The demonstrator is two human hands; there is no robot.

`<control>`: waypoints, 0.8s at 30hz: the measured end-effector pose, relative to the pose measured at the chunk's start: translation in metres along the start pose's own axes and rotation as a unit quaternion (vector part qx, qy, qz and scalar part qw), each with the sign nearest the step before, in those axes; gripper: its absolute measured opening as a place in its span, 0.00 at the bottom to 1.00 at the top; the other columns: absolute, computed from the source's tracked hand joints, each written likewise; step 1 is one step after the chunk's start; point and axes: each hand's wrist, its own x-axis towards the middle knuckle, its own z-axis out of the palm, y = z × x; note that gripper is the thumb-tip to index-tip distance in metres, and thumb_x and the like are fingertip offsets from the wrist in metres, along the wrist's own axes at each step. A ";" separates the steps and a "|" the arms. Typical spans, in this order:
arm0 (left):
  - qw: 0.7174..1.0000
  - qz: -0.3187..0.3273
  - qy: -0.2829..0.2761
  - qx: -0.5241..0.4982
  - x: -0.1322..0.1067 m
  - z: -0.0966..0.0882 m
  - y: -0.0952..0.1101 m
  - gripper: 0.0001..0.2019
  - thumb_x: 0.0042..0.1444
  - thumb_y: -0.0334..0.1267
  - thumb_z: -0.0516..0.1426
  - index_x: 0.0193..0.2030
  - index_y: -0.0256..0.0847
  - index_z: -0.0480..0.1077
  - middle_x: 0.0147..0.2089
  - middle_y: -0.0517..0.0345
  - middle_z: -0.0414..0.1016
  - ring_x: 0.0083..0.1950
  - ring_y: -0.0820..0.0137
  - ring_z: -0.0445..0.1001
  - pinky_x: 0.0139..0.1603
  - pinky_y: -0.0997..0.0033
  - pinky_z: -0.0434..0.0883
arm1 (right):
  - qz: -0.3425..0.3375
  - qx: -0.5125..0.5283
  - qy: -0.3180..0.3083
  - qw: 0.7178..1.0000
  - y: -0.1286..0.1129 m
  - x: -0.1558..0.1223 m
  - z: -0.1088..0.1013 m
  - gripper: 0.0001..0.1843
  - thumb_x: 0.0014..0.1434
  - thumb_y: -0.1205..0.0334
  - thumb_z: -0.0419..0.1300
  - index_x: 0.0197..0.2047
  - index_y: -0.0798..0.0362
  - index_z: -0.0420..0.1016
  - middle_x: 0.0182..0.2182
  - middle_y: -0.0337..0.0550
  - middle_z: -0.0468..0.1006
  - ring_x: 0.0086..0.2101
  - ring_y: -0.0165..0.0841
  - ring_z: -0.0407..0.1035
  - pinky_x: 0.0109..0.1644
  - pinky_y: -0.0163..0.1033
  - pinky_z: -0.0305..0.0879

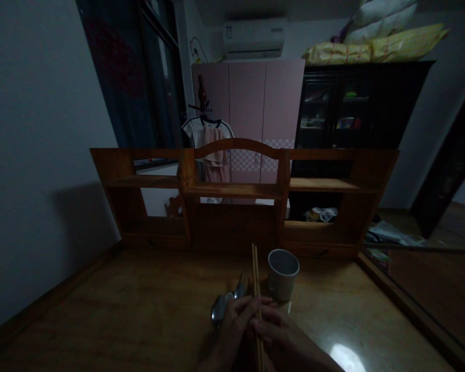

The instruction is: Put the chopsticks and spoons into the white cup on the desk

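A pair of wooden chopsticks [255, 268] points up and away from me, gripped between both hands. My left hand [234, 325] is closed around them from the left, and my right hand [277, 328] pinches them from the right, fingers touching the left ones. Just past my left hand lie metal spoons [218, 309], partly covered by that hand, with what look like more chopsticks [244, 279] behind them. A grey cup [282, 274] stands upright on the table beyond my right hand, apart from it.
The wooden table [120, 305] carries a low shelf unit [232, 191] along its back edge. A wall [42, 155] borders the left side, and a raised wooden edge [406, 305] runs down the right. Light reflects off the tabletop near my right forearm. The room is dim.
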 end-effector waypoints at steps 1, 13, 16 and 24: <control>1.000 -0.004 -0.005 -0.021 0.001 0.000 -0.002 0.18 0.57 0.48 0.57 0.43 0.36 0.77 0.44 0.48 0.80 0.48 0.58 0.76 0.53 0.60 0.71 | -0.001 0.000 -0.004 1.000 0.001 0.001 0.001 0.15 0.55 0.63 0.66 0.46 0.54 0.76 0.36 0.45 0.74 0.38 0.33 0.71 0.48 0.40 0.63; 0.996 -0.038 0.031 -0.072 0.009 0.002 -0.004 0.19 0.54 0.50 0.59 0.41 0.35 0.77 0.43 0.45 0.80 0.47 0.59 0.77 0.50 0.61 0.73 | 0.035 -0.029 0.031 0.999 -0.001 0.003 0.003 0.20 0.50 0.60 0.68 0.47 0.53 0.73 0.31 0.41 0.74 0.29 0.29 0.70 0.36 0.35 0.65; 0.996 -0.041 0.026 -0.072 0.009 0.002 0.002 0.18 0.53 0.50 0.60 0.41 0.35 0.77 0.44 0.44 0.79 0.46 0.59 0.78 0.46 0.64 0.75 | 0.042 -0.058 0.033 0.997 -0.001 0.002 0.002 0.13 0.52 0.60 0.65 0.40 0.56 0.73 0.28 0.41 0.74 0.28 0.29 0.70 0.34 0.34 0.65; 0.999 -0.036 0.006 -0.037 0.007 0.004 0.006 0.22 0.53 0.52 0.59 0.45 0.34 0.76 0.46 0.42 0.78 0.42 0.57 0.79 0.36 0.66 0.76 | 0.005 -0.042 0.004 0.999 -0.004 0.003 0.005 0.16 0.49 0.58 0.68 0.37 0.59 0.73 0.25 0.41 0.73 0.24 0.27 0.67 0.28 0.30 0.59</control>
